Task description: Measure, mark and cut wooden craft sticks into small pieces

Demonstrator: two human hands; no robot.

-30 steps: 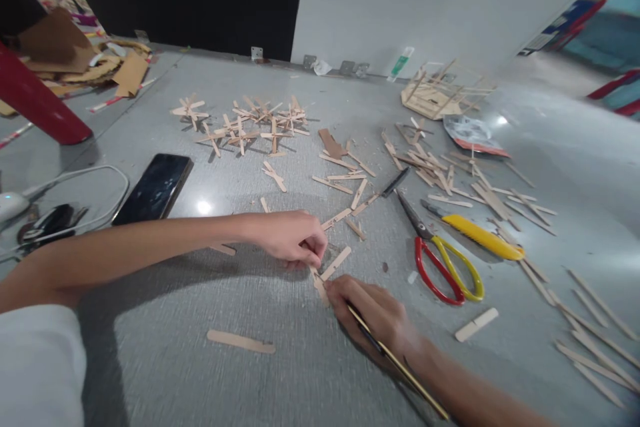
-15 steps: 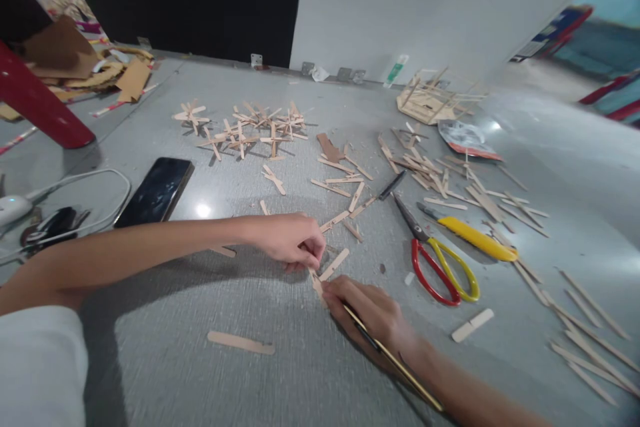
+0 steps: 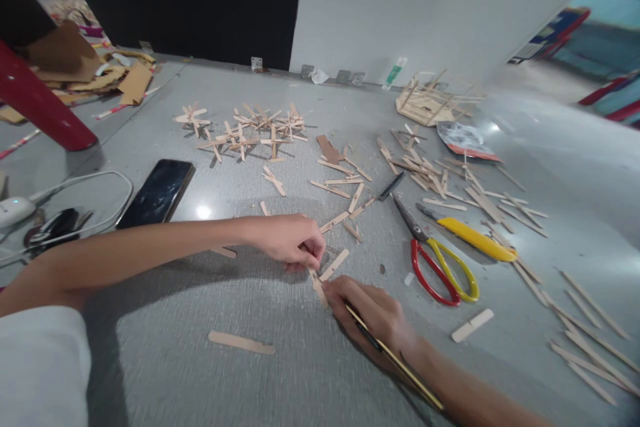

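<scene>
Craft stick [image 3: 321, 291] of pale, flat wood lies on the grey, finely grained table [image 3: 165, 360], right between your two hands. Its long axis slants from far left to near right, while a second, notched stick [image 3: 335, 264] points off to the far right, the pair making a rough V (you cannot tell whether they touch). Your left hand [image 3: 295, 242] reaches in from the side, knuckles up, fingers curled and fingertips pinching the first stick's far end. Your right hand [image 3: 367, 310] rests low beside the near end, fingers closed round a slim gold-and-black pen-like tool [image 3: 395, 361]; its shaft angles back under your forearm and its tip is hidden. Farther right you have scissors [image 3: 423, 236] with red and yellow handles, then a ridged yellow utility knife [image 3: 477, 240]. Beyond your left hand stand spiky clusters of crossed sticks [image 3: 273, 140].
</scene>
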